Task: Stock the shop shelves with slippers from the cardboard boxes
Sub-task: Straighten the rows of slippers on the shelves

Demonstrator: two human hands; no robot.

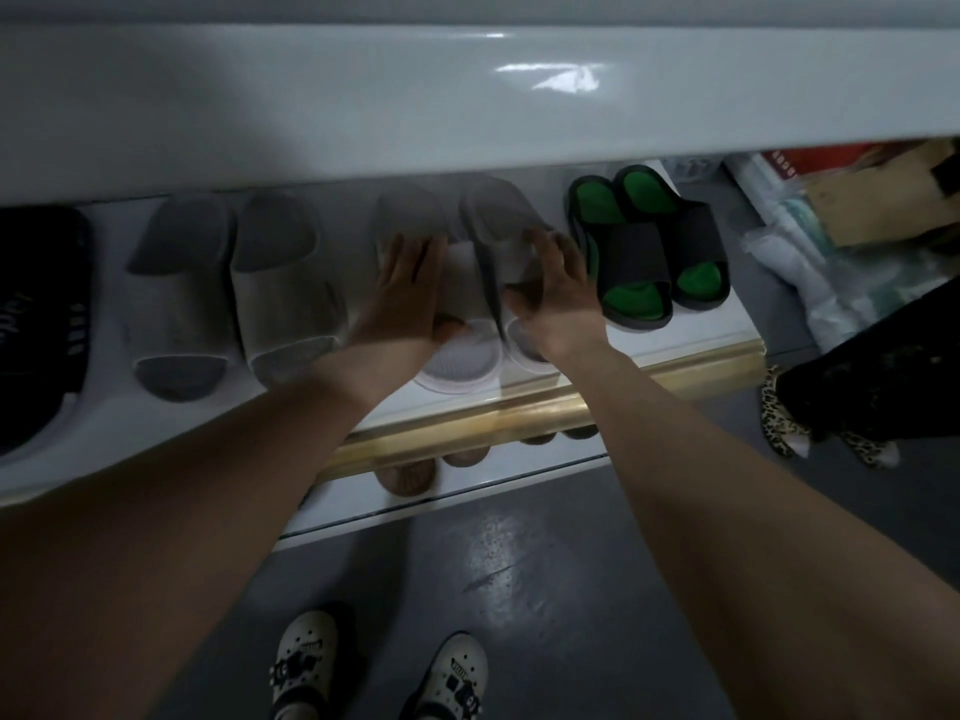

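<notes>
Your two hands, left and right, rest flat with fingers spread on two pale slippers. Two grey slippers to their left, two black-green slippers to their right.

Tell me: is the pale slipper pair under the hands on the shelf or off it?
On it: the pale pair lies flat, soles down, on the white shelf; the left hand and right hand rest on its straps.
</notes>
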